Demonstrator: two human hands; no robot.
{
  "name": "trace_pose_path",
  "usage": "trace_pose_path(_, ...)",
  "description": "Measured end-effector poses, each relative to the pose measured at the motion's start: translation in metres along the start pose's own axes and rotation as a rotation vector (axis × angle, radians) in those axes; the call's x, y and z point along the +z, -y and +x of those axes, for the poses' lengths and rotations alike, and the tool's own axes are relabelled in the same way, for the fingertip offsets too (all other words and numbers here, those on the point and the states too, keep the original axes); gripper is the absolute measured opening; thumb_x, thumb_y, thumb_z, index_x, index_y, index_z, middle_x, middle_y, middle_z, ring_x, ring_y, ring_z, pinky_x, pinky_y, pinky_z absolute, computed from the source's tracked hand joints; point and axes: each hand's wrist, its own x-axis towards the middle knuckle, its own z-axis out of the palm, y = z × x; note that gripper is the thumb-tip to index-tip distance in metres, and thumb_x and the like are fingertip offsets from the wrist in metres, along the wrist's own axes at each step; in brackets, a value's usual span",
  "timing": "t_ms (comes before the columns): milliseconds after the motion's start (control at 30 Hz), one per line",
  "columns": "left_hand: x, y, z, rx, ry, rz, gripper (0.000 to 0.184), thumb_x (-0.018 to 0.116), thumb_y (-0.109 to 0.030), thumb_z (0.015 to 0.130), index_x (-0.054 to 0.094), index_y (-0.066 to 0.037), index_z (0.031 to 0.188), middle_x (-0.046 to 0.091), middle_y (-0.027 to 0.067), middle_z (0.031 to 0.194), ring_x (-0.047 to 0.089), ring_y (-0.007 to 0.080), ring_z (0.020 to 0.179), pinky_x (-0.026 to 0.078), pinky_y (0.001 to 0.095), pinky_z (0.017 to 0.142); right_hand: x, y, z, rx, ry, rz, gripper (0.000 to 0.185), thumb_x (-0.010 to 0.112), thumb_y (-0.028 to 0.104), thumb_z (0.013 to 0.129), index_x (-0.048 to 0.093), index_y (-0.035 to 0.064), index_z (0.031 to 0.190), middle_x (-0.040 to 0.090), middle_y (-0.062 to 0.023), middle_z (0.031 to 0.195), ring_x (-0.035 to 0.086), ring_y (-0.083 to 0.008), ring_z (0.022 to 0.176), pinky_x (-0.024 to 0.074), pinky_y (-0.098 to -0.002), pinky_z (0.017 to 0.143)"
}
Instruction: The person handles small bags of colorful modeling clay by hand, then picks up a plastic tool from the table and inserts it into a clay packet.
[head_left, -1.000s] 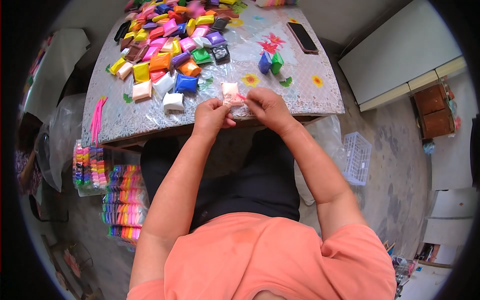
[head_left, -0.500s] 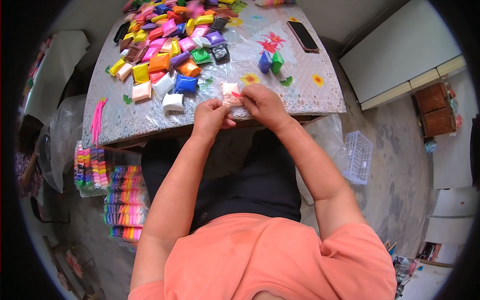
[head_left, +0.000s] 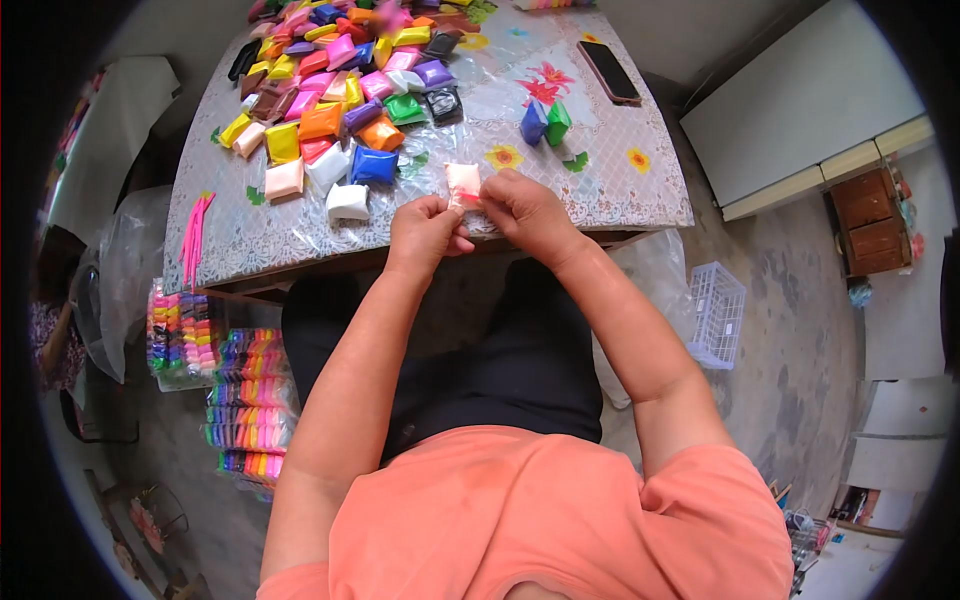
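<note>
Between my hands, at the table's near edge, is a small pale pink packet [head_left: 462,177] in clear wrapping. My left hand [head_left: 428,236] is closed, pinching the packet's lower end between thumb and fingers. A thin pink-red strip [head_left: 468,197] lies across the lower part of the packet. My right hand [head_left: 532,213] is closed at the packet's right side, with its fingers on the end of that strip. Just left of the packet sit a white packet [head_left: 347,203] and a blue packet [head_left: 374,166].
A pile of coloured packets [head_left: 320,122] covers the table's far left. Several pink strips [head_left: 196,240] lie at the left edge. Blue [head_left: 534,122] and green [head_left: 557,122] packets stand right of centre, near a phone [head_left: 609,72]. Bagged packets [head_left: 250,400] and a plastic basket [head_left: 717,315] flank my legs.
The pink-red strip, which stuck up at a slant from my right fingers, now lies flat across the packet. My right hand has shifted slightly; my left hand keeps its pinch.
</note>
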Motion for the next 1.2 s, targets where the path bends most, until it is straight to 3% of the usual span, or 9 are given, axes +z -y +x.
trace_pose_path(133, -0.001, 0.002, 0.001, 0.005, 0.01, 0.001, 0.012, 0.061, -0.016, 0.091, 0.058, -0.005, 0.087, 0.064, 0.0067, 0.073, 0.063, 0.0132, 0.054, 0.054, 0.0248, 0.052, -0.006, -0.001, -0.004, -0.035, 0.083, 0.0, 0.004, 0.062, 0.006, 0.085, 0.059, 0.0045, 0.087, 0.054, -0.0124, 0.08, 0.056, -0.0303, 0.074, 0.0446, -0.0368, 0.065)
trace_pose_path(233, -0.001, 0.001, 0.001, -0.002, 0.006, 0.015, 0.012, 0.061, -0.016, 0.091, 0.058, -0.005, 0.087, 0.064, 0.0065, 0.073, 0.063, 0.0132, 0.054, 0.054, 0.0251, 0.053, -0.005, -0.002, 0.005, -0.014, -0.051, 0.055, 0.006, 0.062, 0.006, 0.083, 0.06, 0.0068, 0.089, 0.055, -0.0131, 0.082, 0.058, -0.0339, 0.077, 0.046, -0.0407, 0.065)
trace_pose_path(733, 0.0, -0.001, -0.001, -0.01, 0.001, -0.006, 0.011, 0.062, -0.014, 0.09, 0.058, -0.005, 0.087, 0.064, 0.0065, 0.072, 0.063, 0.0134, 0.053, 0.054, 0.0253, 0.053, 0.005, -0.006, 0.017, -0.039, -0.098, 0.113, 0.008, 0.068, 0.005, 0.08, 0.068, 0.0077, 0.088, 0.058, -0.0091, 0.081, 0.06, -0.0271, 0.076, 0.0478, -0.0346, 0.066)
trace_pose_path(933, 0.001, -0.001, -0.001, -0.001, -0.004, -0.004, 0.011, 0.062, -0.014, 0.09, 0.058, -0.005, 0.087, 0.064, 0.0072, 0.072, 0.063, 0.0139, 0.053, 0.054, 0.0251, 0.052, 0.002, 0.0, 0.009, -0.099, -0.041, 0.133, 0.008, 0.068, 0.006, 0.08, 0.068, 0.0075, 0.088, 0.058, -0.0098, 0.081, 0.06, -0.0279, 0.076, 0.0477, -0.0344, 0.066)
trace_pose_path(1033, 0.0, 0.0, 0.001, -0.012, -0.008, -0.005, 0.011, 0.06, -0.015, 0.091, 0.057, -0.004, 0.087, 0.064, 0.0076, 0.072, 0.063, 0.0145, 0.053, 0.053, 0.0251, 0.052, 0.002, -0.002, 0.011, 0.005, -0.109, 0.156, 0.01, 0.067, 0.006, 0.08, 0.067, 0.0072, 0.09, 0.058, -0.0104, 0.081, 0.06, -0.0288, 0.076, 0.0476, -0.0349, 0.066)
trace_pose_path(1200, 0.001, -0.002, -0.001, -0.023, -0.031, -0.009, 0.016, 0.055, -0.018, 0.093, 0.059, -0.003, 0.09, 0.064, 0.0083, 0.071, 0.063, 0.0154, 0.053, 0.053, 0.0252, 0.052, 0.009, 0.0, 0.002, -0.023, -0.083, 0.202, 0.01, 0.067, 0.005, 0.08, 0.066, 0.0064, 0.09, 0.057, -0.0106, 0.081, 0.06, -0.0283, 0.075, 0.0473, -0.035, 0.065)
